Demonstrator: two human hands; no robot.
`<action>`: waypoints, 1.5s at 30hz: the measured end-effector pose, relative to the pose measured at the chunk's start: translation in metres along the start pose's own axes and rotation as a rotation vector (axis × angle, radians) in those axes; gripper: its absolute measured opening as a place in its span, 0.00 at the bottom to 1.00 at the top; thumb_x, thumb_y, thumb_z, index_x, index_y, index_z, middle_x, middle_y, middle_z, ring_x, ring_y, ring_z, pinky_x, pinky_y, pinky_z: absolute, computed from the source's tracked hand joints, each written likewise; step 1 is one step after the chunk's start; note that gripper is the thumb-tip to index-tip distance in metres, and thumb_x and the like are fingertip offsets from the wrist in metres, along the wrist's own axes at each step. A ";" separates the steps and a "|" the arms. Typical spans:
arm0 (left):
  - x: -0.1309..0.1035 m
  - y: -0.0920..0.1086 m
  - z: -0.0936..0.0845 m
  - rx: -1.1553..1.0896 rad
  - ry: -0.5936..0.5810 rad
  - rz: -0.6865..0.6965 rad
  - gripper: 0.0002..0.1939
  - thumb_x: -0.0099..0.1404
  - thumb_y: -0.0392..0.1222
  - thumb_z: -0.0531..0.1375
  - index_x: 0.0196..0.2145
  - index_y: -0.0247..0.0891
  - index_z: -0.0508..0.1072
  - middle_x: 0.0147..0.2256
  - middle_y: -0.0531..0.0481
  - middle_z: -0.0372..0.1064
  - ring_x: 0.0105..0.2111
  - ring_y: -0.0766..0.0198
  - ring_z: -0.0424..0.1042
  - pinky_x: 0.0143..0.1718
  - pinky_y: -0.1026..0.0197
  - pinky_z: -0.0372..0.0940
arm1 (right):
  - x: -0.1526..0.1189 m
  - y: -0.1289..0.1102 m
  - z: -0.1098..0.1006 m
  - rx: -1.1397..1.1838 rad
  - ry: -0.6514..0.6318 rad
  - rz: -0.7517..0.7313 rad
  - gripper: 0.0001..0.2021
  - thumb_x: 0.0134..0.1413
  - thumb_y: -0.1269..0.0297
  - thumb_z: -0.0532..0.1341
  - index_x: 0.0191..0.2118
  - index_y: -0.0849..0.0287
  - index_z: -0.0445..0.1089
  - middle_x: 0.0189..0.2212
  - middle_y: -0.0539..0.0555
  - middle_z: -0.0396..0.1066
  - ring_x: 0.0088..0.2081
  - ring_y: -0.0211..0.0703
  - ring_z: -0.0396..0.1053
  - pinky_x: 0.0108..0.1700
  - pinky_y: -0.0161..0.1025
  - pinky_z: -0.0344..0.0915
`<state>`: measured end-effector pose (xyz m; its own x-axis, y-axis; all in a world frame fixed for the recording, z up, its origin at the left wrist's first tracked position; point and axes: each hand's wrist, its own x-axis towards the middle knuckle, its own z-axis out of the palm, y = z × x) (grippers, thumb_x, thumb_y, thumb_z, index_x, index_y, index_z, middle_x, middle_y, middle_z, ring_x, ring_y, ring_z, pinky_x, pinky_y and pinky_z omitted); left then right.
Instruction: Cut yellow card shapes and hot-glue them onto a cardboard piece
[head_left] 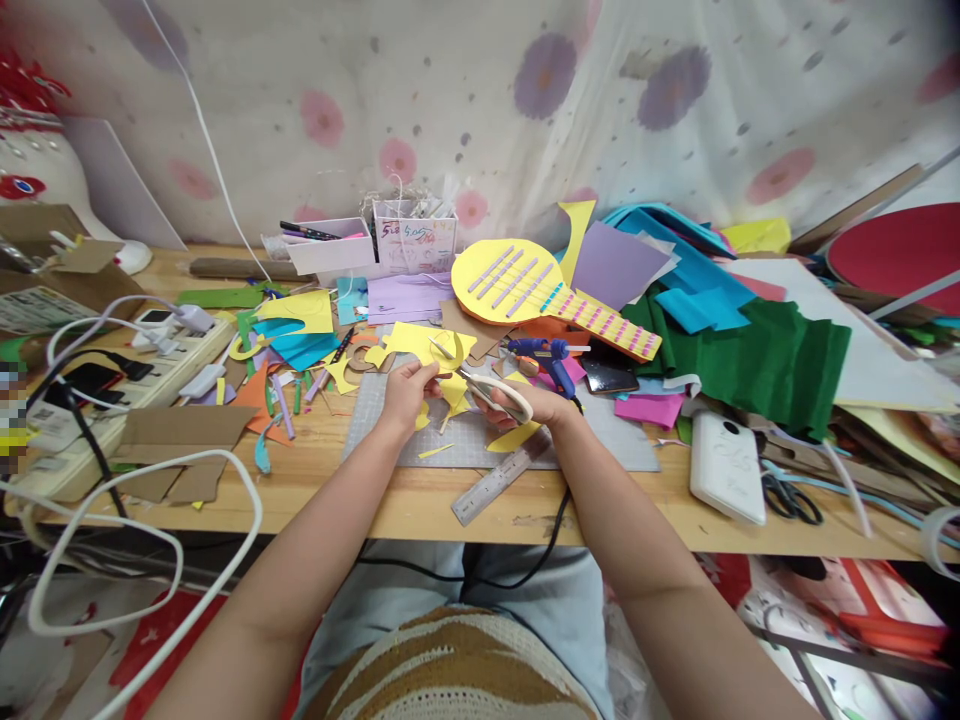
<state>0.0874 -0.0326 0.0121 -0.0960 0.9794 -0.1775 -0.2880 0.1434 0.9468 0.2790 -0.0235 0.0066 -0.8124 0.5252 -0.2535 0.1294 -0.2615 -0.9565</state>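
1. Yellow paper (454, 358) is pinched in the left hand's (411, 392) fingertips, above the grey mat (375, 425).
2. Right hand (517, 403) grips the pale-handled scissors (501, 388) — blades at the paper, their opening unclear.
3. Fingers partly hide the paper; its edges blend into yellow scraps behind.
4. Nearby — glue gun (541, 350), ruler (495, 482).

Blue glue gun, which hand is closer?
Right. Your right hand is close by the glue gun, on your side; your left hand is farther off, to its left.
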 end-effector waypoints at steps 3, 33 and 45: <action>0.000 -0.001 0.000 -0.014 -0.003 -0.001 0.11 0.46 0.42 0.64 0.17 0.33 0.68 0.15 0.51 0.65 0.19 0.67 0.67 0.21 0.67 0.62 | 0.000 0.000 0.000 -0.012 0.006 -0.004 0.27 0.41 0.39 0.60 0.31 0.60 0.54 0.18 0.42 0.47 0.18 0.27 0.46 0.18 0.30 0.41; 0.000 -0.008 0.001 -0.200 -0.109 -0.119 0.07 0.50 0.39 0.61 0.23 0.31 0.71 0.25 0.47 0.73 0.16 0.75 0.62 0.21 0.68 0.63 | 0.002 -0.003 0.003 0.032 0.073 0.073 0.28 0.33 0.41 0.65 0.28 0.59 0.52 0.16 0.41 0.48 0.17 0.25 0.47 0.19 0.29 0.43; 0.007 0.033 -0.031 0.072 -0.052 0.147 0.25 0.52 0.55 0.60 0.13 0.39 0.52 0.11 0.59 0.46 0.12 0.74 0.47 0.15 0.67 0.48 | -0.008 0.001 -0.015 -0.076 -0.040 0.028 0.27 0.41 0.38 0.58 0.28 0.60 0.54 0.16 0.41 0.49 0.17 0.25 0.46 0.17 0.28 0.42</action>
<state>0.0475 -0.0255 0.0341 -0.0823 0.9963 -0.0229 -0.2052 0.0056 0.9787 0.2941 -0.0164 0.0056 -0.8299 0.4849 -0.2760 0.1944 -0.2125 -0.9576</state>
